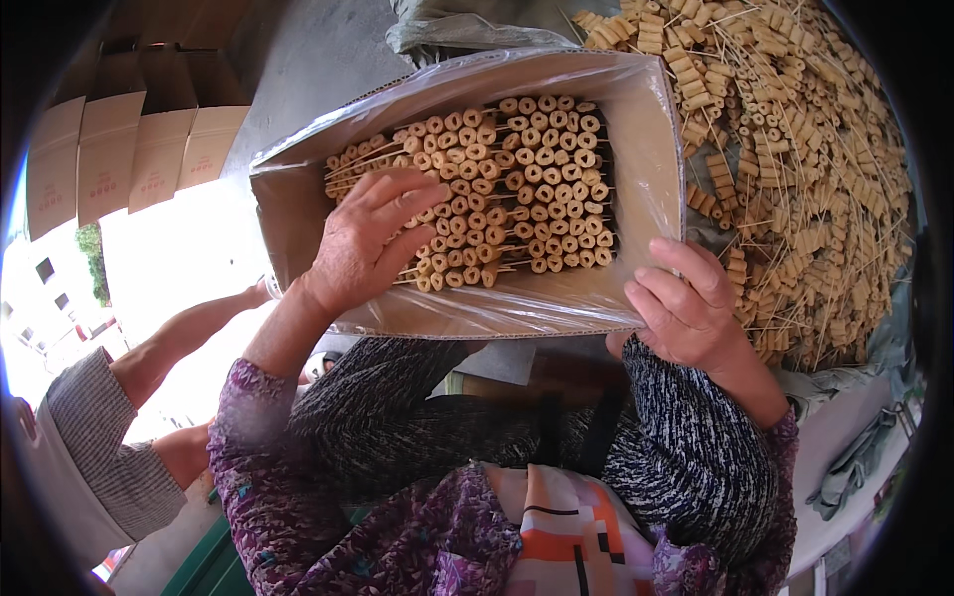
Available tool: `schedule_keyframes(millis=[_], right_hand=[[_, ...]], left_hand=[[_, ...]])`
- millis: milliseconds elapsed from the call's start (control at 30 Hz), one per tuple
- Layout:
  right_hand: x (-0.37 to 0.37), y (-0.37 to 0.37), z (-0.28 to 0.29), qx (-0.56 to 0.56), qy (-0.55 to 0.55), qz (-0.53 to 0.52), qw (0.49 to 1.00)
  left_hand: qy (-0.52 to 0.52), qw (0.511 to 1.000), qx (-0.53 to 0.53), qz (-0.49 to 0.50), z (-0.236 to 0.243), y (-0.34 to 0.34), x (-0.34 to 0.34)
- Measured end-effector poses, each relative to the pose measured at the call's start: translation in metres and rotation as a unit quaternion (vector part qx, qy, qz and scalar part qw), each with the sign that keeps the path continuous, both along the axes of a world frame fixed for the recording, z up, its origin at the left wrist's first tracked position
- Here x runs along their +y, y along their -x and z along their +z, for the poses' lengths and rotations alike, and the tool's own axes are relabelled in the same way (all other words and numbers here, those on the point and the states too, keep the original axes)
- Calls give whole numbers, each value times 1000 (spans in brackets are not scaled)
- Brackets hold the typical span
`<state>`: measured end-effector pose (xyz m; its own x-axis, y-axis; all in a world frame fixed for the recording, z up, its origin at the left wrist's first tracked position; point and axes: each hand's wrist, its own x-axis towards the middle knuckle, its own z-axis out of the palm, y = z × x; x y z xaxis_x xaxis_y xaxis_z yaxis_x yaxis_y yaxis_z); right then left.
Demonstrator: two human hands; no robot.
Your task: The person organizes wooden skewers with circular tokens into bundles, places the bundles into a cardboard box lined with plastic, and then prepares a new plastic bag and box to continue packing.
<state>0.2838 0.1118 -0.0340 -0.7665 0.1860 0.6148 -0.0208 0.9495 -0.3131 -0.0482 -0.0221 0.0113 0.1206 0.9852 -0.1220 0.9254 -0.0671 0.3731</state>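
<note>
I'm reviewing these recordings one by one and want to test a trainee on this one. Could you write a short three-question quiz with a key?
1. True or false: the left hand reaches over the skewered food in the cardboard box.

2. Where is the loose pile of skewers?
A) Left of the box
B) Right of the box
C) On the person's lap

3. Fill in: the right hand is at the box's near ____ corner, as the person sees it.

Key:
1. True
2. B
3. right
</note>
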Motion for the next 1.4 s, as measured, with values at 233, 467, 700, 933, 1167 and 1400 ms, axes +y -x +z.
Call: schedule_keyframes(millis=[233, 467, 700, 933, 1167, 1400], right_hand=[[-1, -3, 2, -32, -10, 8, 999], [-1, -1, 2, -29, -7, 5, 1000], [-1, -2, 0, -19, 5, 9, 1000], [0, -1, -3, -1, 12, 7, 1000], [0, -1, -1, 2, 12, -2, 1000], [-1, 0, 0, 5, 18, -6, 1000]], left_hand=[[80, 995, -7, 57, 17, -15, -33], [78, 995, 62, -21, 13, -17, -30], [57, 987, 134, -70, 14, -20, -25], [99, 993, 55, -14, 12, -22, -22], [117, 976, -51, 176, -4, -23, -13], [117, 981, 0, 156, -7, -24, -7]])
